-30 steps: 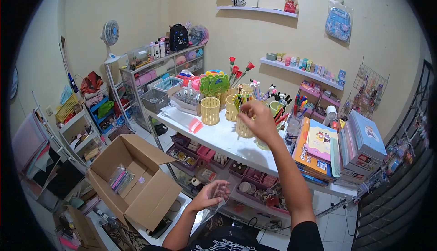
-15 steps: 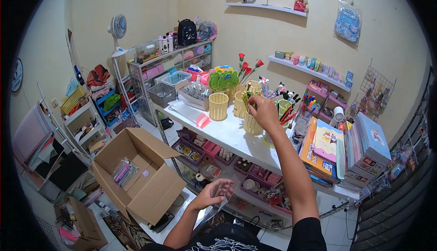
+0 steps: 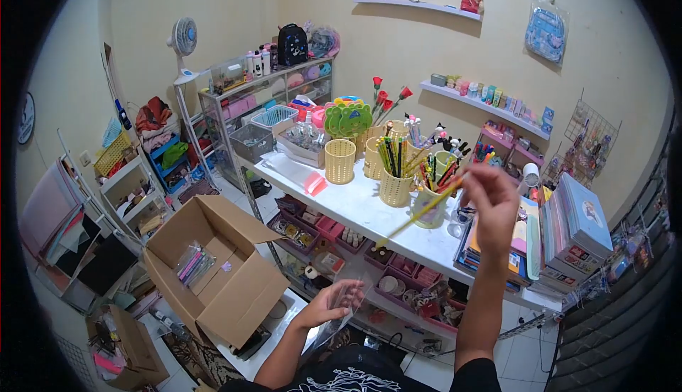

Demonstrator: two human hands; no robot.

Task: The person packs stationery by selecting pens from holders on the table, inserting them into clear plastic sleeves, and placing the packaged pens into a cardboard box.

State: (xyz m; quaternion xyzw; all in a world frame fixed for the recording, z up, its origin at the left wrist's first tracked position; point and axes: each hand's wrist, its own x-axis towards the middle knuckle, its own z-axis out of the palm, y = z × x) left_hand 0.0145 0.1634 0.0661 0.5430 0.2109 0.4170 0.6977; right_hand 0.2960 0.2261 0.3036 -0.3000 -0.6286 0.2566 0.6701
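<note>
My right hand (image 3: 491, 199) is raised over the front right of the white table (image 3: 348, 211), fingers pinched on one end of a long yellow pencil (image 3: 425, 212), somewhat blurred, which slants down to the left. Behind it stands a cream perforated cup (image 3: 394, 190) full of pencils (image 3: 391, 157). Beside that is another cup (image 3: 429, 211) with red and dark pens, partly covered by the yellow pencil. Lower down, in front of the table, my left hand (image 3: 328, 305) has its fingers curled around a clear plastic bag (image 3: 325, 336).
An open cardboard box (image 3: 245, 307) with packed pens inside stands at the left. One more cream cup (image 3: 339, 162) and a pink-and-clear packet (image 3: 314, 184) are on the table. Stacked books (image 3: 575, 225) fill its right end. Bins (image 3: 398, 289) line the shelf below.
My right hand has come out of the pencil cup and moved right and toward me, carrying a yellow pencil. My left hand has stayed put with the plastic bag.
</note>
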